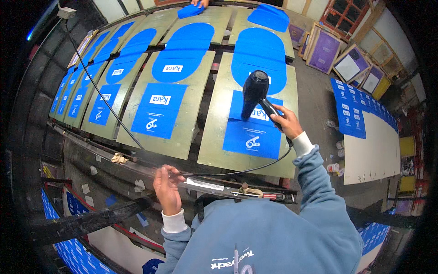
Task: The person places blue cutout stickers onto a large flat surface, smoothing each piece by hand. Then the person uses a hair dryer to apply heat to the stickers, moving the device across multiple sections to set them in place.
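Note:
A black hair dryer [256, 89] is gripped by its handle in my right hand [288, 120], over a blue printed fabric piece [252, 138] on a pale green board [214, 144]. My left hand [168, 186] is at the near rail, its fingers closed around the dryer's black cord [226, 174]. The cord runs from the handle past my left hand and up to the left. Just beyond the dryer lies a rounded blue fabric piece [259, 51]. Another board to the left carries a similar printed rectangle [159, 111] and a rounded piece [183, 51].
Rows of boards with blue pieces extend left. Another person's hands [201, 3] hold blue fabric [190, 11] at the far edge. Framed screens [324, 49] lean at the back right, near a pale table [372, 150] with printed blue pieces. A screwdriver [273, 196] lies on the near rail.

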Tool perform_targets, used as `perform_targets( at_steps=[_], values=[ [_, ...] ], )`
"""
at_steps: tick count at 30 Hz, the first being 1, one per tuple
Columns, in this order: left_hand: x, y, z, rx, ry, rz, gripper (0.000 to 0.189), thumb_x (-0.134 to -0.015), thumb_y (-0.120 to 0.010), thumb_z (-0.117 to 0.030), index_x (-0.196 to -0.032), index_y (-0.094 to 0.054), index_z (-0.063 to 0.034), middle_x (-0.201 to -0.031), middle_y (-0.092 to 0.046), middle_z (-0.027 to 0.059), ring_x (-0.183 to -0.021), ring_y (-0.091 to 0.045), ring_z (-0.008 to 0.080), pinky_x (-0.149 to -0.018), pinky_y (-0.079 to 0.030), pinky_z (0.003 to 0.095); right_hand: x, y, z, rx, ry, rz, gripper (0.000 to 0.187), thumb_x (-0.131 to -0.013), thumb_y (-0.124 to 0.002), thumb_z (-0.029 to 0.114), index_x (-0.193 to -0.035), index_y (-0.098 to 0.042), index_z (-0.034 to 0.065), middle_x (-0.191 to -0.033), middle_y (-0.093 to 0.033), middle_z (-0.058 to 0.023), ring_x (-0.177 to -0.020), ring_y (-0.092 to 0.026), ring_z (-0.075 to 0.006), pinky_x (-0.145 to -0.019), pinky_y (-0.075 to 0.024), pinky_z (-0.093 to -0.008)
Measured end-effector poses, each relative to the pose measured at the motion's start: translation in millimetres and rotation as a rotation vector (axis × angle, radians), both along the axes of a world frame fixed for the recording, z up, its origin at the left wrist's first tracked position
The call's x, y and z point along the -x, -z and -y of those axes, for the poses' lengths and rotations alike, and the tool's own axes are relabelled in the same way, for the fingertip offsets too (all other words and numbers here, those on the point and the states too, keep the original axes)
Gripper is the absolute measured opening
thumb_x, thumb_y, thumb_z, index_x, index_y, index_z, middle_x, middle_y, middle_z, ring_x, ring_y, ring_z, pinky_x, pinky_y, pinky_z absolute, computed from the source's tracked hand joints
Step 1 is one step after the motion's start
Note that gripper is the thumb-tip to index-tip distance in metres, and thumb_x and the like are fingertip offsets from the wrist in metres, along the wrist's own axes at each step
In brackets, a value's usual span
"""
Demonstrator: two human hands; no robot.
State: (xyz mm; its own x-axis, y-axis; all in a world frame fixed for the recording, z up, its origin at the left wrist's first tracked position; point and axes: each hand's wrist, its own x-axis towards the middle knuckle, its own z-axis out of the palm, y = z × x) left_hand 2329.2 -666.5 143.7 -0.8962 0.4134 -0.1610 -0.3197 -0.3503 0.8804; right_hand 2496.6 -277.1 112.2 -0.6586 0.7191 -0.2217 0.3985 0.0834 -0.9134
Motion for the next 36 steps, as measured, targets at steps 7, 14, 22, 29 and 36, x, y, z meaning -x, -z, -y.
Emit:
perform_targets(
  at_steps=[7,14,22,29,36],
  values=[
    [1.6,2.0,-4.9,0.025,0.06,0.002,0.024,-0.101,-0.05,-0.027,-0.099,-0.057,-0.0045,-0.087,-0.061,0.007,-0.069,-0.061,0.0158,-0.065,-0.052,0.0296,2.7,-10.4,-6.3,0.071,-0.018,-0.002,0.051,-0.089,-0.065,0.025,-0.132,-0.054,0.0013,-0.09,-0.064,-0.0067,-0.069,-0.057,-0.0128,-0.061,-0.0464,-0.0267],
    [2.5,0.3,-10.0,0.037,0.085,-0.02,0.023,-0.102,-0.049,-0.027,-0.099,-0.057,-0.0054,-0.089,-0.06,0.0067,-0.072,-0.06,0.0157,-0.067,-0.052,0.0298,-0.7,-5.8,-4.8,-0.109,-0.061,-0.137,0.05,-0.091,-0.062,0.028,-0.135,-0.052,0.0058,-0.074,-0.057,-0.0008,-0.059,-0.05,-0.0077,-0.05,-0.038,-0.0232],
    [-0.1,2.8,-17.7,0.079,0.134,-0.02,0.023,-0.102,-0.047,-0.027,-0.1,-0.054,-0.0058,-0.086,-0.059,0.0066,-0.07,-0.06,0.0152,-0.066,-0.051,0.0288,-6.4,-5.3,-6.0,-0.082,-0.048,-0.118,0.05,-0.09,-0.062,0.026,-0.135,-0.053,0.0065,-0.076,-0.058,-0.0015,-0.061,-0.05,-0.008,-0.052,-0.0387,-0.0235],
    [4.2,0.1,-21.6,0.037,0.074,-0.033,0.022,-0.102,-0.047,-0.026,-0.099,-0.054,-0.0057,-0.087,-0.059,0.0064,-0.069,-0.06,0.0157,-0.066,-0.051,0.0281,1.3,-18.7,-2.9,-0.209,-0.098,-0.104,0.051,-0.089,-0.062,0.026,-0.135,-0.052,0.0053,-0.075,-0.059,-0.0027,-0.061,-0.053,-0.0101,-0.054,-0.0395,-0.0255],
    [0.2,3.0,-11.4,0.048,0.072,-0.022,0.022,-0.102,-0.047,-0.026,-0.099,-0.055,-0.0058,-0.087,-0.059,0.006,-0.07,-0.059,0.0148,-0.066,-0.051,0.0281,-9.4,-12.7,-2.6,-0.195,-0.065,-0.076,0.048,-0.088,-0.064,0.024,-0.132,-0.056,0.0057,-0.08,-0.061,-0.0028,-0.063,-0.053,-0.0088,-0.055,-0.042,-0.0244]
  ],
)
